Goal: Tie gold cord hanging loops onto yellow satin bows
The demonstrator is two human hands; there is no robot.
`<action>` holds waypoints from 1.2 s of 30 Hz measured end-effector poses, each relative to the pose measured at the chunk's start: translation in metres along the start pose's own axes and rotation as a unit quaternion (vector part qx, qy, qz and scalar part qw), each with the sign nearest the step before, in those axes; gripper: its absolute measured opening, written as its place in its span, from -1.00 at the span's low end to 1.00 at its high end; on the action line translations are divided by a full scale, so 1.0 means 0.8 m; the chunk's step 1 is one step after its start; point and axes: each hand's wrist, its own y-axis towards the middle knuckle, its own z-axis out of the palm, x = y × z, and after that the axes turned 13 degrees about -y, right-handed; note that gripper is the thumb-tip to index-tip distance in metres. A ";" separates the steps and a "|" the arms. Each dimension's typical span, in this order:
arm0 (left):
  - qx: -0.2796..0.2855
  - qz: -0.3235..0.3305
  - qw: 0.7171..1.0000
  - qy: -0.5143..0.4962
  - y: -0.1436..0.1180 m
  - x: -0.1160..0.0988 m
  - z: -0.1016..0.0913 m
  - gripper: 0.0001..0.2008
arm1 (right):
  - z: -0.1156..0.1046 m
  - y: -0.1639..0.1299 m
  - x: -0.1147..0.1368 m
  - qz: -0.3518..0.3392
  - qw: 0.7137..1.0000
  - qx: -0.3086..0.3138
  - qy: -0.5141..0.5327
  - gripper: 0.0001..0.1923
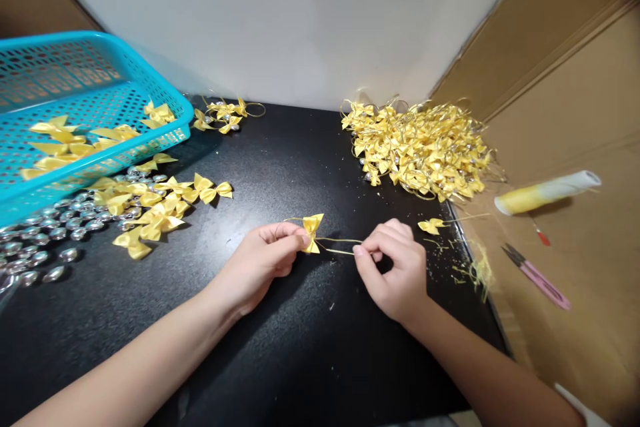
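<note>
Between thumb and fingers my left hand (273,253) pinches a yellow ribbon bow (313,233) above the black table (295,360). Two strands of gold cord (343,241) run from the bow to my right hand (395,267), whose closed fingers grip their ends. The strands look stretched nearly straight. A bit of cord also shows behind my left fingers. Whether a bead sits behind the bow is hidden by my left hand.
At left a blue basket (150,73) holds bows; loose bows (170,203) and silver beads (80,233) lie before it. A heap of corded bows (420,147) sits back right. Cord scraps (480,273), a yellow-white tube (547,192) and pink-handled snips (545,283) lie at right.
</note>
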 end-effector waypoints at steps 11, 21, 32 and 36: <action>-0.004 0.106 0.981 0.164 -0.011 0.002 0.007 -0.85 | -0.003 -0.009 0.018 -0.032 0.994 -0.084 -0.061 -0.91; 0.024 0.243 0.878 0.411 -0.022 0.021 0.009 -0.89 | 0.017 -0.015 0.024 -0.016 0.999 -0.004 -0.046 -0.91; 0.036 0.275 0.827 0.488 -0.023 0.022 0.009 -0.89 | 0.018 -0.016 0.025 -0.023 0.998 0.001 -0.055 -0.90; 0.034 0.284 0.801 0.527 -0.022 0.022 0.008 -0.86 | 0.020 -0.017 0.021 -0.014 0.998 0.049 -0.049 -0.92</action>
